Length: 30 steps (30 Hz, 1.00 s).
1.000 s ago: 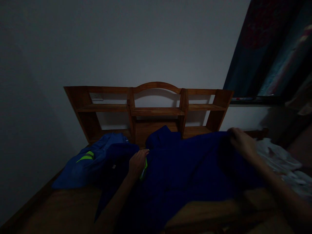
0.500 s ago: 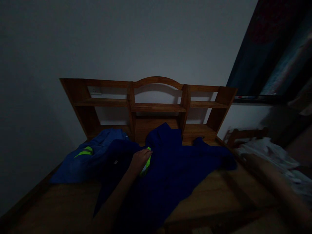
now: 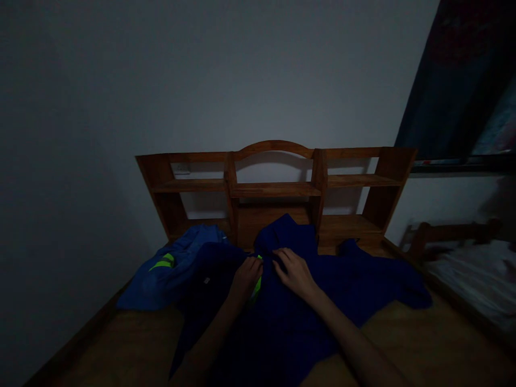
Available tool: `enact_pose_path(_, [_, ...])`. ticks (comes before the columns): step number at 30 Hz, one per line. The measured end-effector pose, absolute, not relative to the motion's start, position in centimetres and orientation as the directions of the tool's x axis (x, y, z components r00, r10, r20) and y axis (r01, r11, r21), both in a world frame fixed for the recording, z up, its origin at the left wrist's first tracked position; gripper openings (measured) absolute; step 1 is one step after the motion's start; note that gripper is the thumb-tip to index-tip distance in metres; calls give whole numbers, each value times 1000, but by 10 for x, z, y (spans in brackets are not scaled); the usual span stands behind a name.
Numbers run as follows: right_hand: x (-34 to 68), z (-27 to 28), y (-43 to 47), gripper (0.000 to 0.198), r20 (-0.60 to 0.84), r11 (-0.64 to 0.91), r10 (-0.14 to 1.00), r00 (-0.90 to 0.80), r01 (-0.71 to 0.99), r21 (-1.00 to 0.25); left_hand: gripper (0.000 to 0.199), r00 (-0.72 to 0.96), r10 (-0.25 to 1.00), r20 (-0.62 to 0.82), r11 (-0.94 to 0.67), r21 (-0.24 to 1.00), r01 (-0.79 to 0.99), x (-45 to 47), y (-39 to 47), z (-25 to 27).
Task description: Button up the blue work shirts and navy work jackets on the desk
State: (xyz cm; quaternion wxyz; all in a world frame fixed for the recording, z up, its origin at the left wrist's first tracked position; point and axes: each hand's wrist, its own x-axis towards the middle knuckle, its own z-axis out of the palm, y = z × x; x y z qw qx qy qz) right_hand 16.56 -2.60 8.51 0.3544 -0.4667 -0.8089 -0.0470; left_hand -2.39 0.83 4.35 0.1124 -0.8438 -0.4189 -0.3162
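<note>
Dim light over the pale wall (image 3: 262, 70) and the wooden bench (image 3: 137, 344), and straight to the dark blue garment (image 3: 363, 279), spread across the middle of that bench! How far along? Partway, I'd judge: its right-hand part lies stretched out, reaching well to the side, while the part towards the left looks bunched and creased, so the smoothing there seems undone. Near the shelves a raised fold stands up, and no neat stack shows anywhere.

Onto the hands: left hand (image 3: 246, 277) has its fingers bent in on the dark cloth, apparently pinching it right by a lime strip (image 3: 256, 289). Right hand (image 3: 294, 271) is just beside it, thumb parted from the fingers, over the same cloth; whether its fingertips press down, I cannot tell. Close together, these two, but not touching!

Outward now: a small pale label (image 3: 207, 280) on dark cloth, then a lighter blue garment (image 3: 161, 285) at the left, heaped, its lime band (image 3: 164, 261) showing. Behind, a wooden shelf unit (image 3: 276, 189); far right, white material (image 3: 479, 274) beside a wooden rail (image 3: 455, 232).
</note>
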Motion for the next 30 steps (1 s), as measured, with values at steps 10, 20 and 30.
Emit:
enact_pose_path(10, [169, 50, -15, 28, 571, 645, 725, -385, 670, -368, 23, 435, 621, 652, -681, 173, 712, -20, 17, 39])
enact_pose_path(20, [166, 50, -16, 22, 577, 621, 737, -351, 688, -375, 15, 399, 607, 688, -710, 242, 662, -19, 15, 44])
enact_pose_path(30, [169, 48, -15, 18, 564, 669, 702, -435, 675, -311, 20, 414, 639, 649, -697, 261, 667, -22, 18, 36])
